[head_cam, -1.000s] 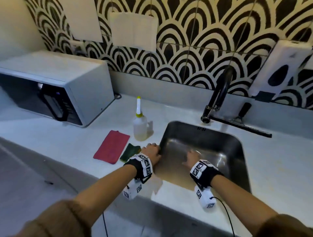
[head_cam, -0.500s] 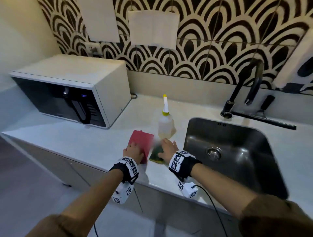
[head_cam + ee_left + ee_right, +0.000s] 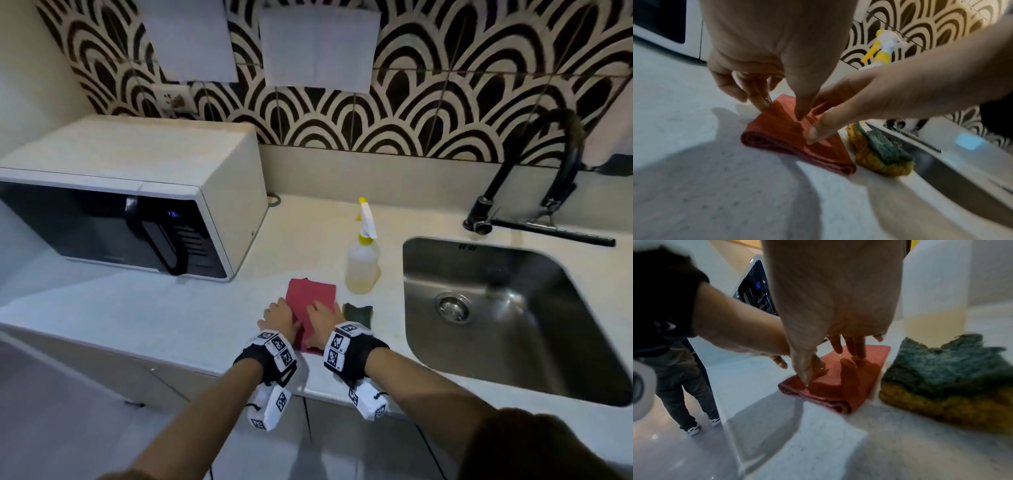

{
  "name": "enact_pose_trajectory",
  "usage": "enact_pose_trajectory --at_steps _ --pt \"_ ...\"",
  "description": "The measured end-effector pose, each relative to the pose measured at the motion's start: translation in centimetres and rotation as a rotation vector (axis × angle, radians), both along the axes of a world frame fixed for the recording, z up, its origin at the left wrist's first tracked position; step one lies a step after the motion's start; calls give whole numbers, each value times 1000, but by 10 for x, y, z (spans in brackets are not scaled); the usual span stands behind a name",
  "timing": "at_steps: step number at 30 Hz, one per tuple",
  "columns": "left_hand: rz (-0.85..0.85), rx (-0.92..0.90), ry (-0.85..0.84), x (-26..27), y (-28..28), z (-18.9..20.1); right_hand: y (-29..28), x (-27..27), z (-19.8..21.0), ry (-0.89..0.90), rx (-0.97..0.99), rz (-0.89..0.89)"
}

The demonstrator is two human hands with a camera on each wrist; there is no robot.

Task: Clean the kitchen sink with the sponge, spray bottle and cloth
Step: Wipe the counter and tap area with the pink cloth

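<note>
A folded red cloth (image 3: pixel 310 296) (image 3: pixel 787 142) (image 3: pixel 838 386) lies on the white counter, left of the steel sink (image 3: pixel 513 329). My left hand (image 3: pixel 279 315) (image 3: pixel 783 110) pinches the cloth's left edge between curled fingers and thumb. My right hand (image 3: pixel 320 315) (image 3: pixel 828 366) lies over the cloth with straight fingers, its thumb tip touching the top layer. A green and yellow sponge (image 3: pixel 358 313) (image 3: pixel 879 154) (image 3: pixel 941 378) sits just right of the cloth. The spray bottle (image 3: pixel 363 260) (image 3: pixel 882 47) (image 3: pixel 933 305) stands upright behind both, partly filled with yellowish liquid.
A white microwave (image 3: pixel 137 205) fills the counter's back left. Behind the sink are a black tap (image 3: pixel 565 161) and a black squeegee (image 3: pixel 551 233). The counter's front edge runs under my wrists. In the right wrist view, a person (image 3: pixel 684 386) stands on the floor nearby.
Both hands left the sink and went left. Half a second ago the left hand was on the cloth and the right on the sponge; now both are on the cloth.
</note>
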State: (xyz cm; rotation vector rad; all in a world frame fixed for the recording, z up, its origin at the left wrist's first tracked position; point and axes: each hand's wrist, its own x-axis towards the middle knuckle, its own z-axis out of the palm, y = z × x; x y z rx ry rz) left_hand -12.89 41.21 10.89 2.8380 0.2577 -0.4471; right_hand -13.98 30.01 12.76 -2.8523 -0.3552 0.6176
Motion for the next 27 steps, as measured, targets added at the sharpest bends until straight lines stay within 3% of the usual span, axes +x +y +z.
enact_pose_trajectory --at_steps 8,14,19,27 --pt "-60 -104 -4 5 8 -3 6 4 -4 -19 116 -100" --pt "-199 -456 -196 -1 14 19 -4 11 5 -167 198 -43" --pt "-314 -468 -301 -9 29 47 -14 14 30 -262 166 76" --pt "-495 -304 -317 -29 15 82 -53 -1 54 -273 214 139"
